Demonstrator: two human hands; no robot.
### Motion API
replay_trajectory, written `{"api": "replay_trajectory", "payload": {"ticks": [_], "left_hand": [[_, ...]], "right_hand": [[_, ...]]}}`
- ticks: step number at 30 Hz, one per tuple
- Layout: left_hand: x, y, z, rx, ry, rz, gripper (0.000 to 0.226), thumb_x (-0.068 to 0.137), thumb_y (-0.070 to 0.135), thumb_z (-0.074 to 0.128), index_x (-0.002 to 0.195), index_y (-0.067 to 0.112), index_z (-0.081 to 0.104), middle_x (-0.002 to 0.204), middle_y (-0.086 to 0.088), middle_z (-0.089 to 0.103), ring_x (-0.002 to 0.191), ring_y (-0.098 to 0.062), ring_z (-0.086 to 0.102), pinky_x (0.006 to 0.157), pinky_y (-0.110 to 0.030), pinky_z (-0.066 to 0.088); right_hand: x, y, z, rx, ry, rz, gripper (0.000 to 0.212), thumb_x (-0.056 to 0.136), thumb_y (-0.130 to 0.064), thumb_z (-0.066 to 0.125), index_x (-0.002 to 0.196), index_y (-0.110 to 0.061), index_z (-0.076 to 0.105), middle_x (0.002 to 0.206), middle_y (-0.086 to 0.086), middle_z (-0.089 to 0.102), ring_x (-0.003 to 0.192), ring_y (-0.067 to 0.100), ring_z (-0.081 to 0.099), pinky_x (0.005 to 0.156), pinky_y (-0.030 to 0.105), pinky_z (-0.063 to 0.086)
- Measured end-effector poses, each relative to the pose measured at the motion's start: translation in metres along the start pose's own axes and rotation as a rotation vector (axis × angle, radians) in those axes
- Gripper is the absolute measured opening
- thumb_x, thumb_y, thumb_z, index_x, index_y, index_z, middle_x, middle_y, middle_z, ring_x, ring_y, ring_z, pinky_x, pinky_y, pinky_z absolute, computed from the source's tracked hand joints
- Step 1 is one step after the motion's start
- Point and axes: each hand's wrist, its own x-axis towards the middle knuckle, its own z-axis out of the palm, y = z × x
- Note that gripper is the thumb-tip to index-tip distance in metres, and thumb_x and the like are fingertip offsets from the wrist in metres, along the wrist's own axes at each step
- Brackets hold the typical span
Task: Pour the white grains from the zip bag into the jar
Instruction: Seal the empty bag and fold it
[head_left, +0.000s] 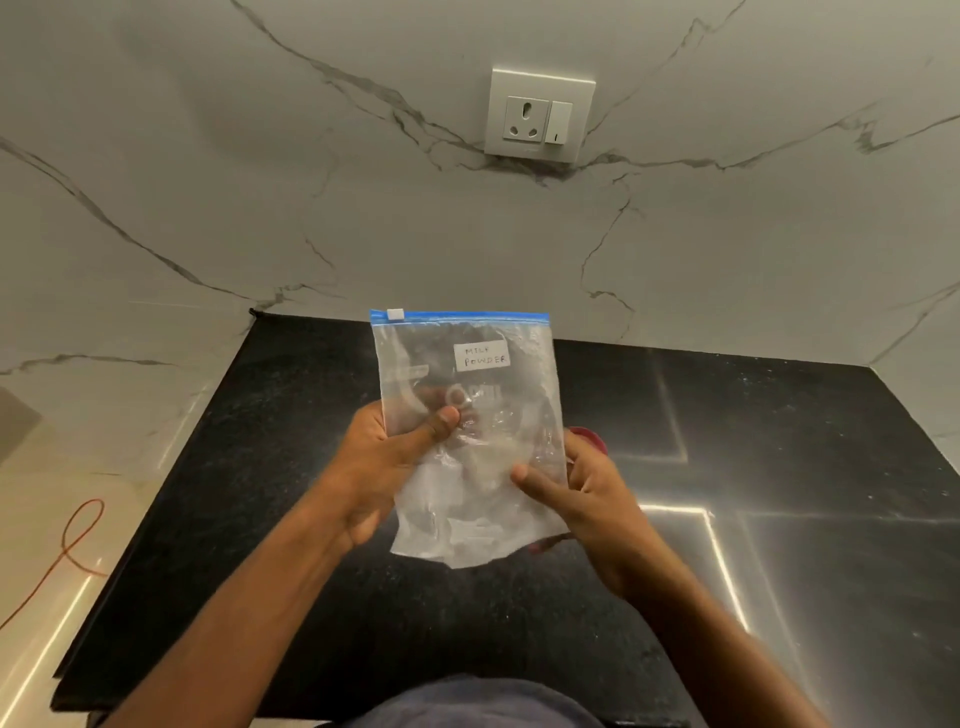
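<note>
Both hands held zip bag (467, 415) upright over dark surface (260, 519): left grip (384, 462) pinched its edge, right grip (576, 493) clasped lower side.

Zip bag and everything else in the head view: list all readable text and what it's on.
"MILK POWDER": handwritten on the white label stuck on the zip bag; the first word is partly smudged.
Faint pale print lower on the bag: too blurred to read.
Wall socket: no readable text.

Bare countertop (291, 467) around bag (467, 415)
</note>
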Motion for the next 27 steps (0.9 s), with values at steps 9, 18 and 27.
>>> {"api": "replay_trajectory", "payload": {"ticks": [9, 18, 27], "left_hand": [[-0.008, -0.007, -0.017, -0.005, -0.100, -0.215, 0.058, 0.076, 0.002, 0.076, 0.130, 0.019, 0.064, 0.115, -0.007, 0.081, 0.104, -0.027, 0.079, 0.073, -0.037, 0.066], [-0.004, -0.011, -0.036, -0.449, -0.012, -0.333, 0.043, 0.079, -0.011, 0.058, 0.097, 0.014, 0.087, 0.107, -0.022, 0.080, 0.097, -0.045, 0.078, 0.057, -0.037, 0.067], [-0.018, -0.017, -0.026, -0.654, -0.031, -0.430, 0.038, 0.085, 0.001, 0.054, 0.119, 0.001, 0.072, 0.124, -0.036, 0.070, 0.108, -0.053, 0.072, 0.062, -0.046, 0.068]], "right_hand": [[0.001, 0.011, 0.003, 0.040, 0.112, -0.039, 0.024, 0.100, -0.033, 0.069, 0.123, -0.027, 0.064, 0.116, 0.007, 0.077, 0.092, 0.033, 0.079, 0.054, 0.032, 0.062], [0.008, 0.001, -0.006, 0.636, 0.077, 0.192, 0.025, 0.094, 0.001, 0.053, 0.107, 0.000, 0.074, 0.100, 0.020, 0.080, 0.063, 0.017, 0.077, 0.047, 0.024, 0.060], [-0.004, 0.011, 0.006, 0.357, -0.123, 0.040, 0.090, 0.069, -0.019, 0.091, 0.149, -0.018, 0.050, 0.139, 0.014, 0.067, 0.125, 0.030, 0.068, 0.096, 0.042, 0.060]]}}
